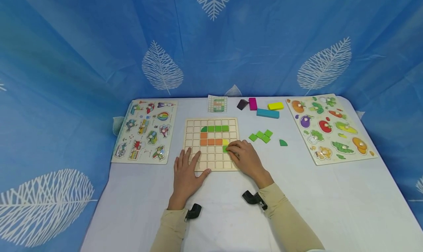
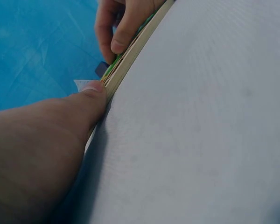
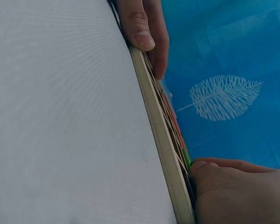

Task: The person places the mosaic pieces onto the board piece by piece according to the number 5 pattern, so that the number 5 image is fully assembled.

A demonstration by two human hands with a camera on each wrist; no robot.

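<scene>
A wooden grid board (image 1: 211, 165) lies before me. On it sit a row of green square tiles (image 1: 218, 128) with a green rounded piece (image 1: 204, 129) at its left end, several orange tiles (image 1: 211, 142) below, and a yellow tile (image 1: 226, 142). My right hand (image 1: 247, 159) pinches a green square tile (image 1: 225, 149) at the board's right side, just under the yellow one; its fingertips partly cover the tile. My left hand (image 1: 186, 176) rests with spread, straight fingers on the board's lower left corner, its thumb (image 2: 91, 91) at the near edge.
Loose green squares (image 1: 260, 134) and a green quarter-round piece (image 1: 283, 143) lie right of the board. Behind are a pattern card (image 1: 211, 107), a blue block (image 1: 267, 113), a yellow block (image 1: 275, 106), a magenta block (image 1: 252, 104) and a dark piece (image 1: 242, 104). Picture puzzles (image 1: 115, 159) (image 1: 317, 160) flank the board.
</scene>
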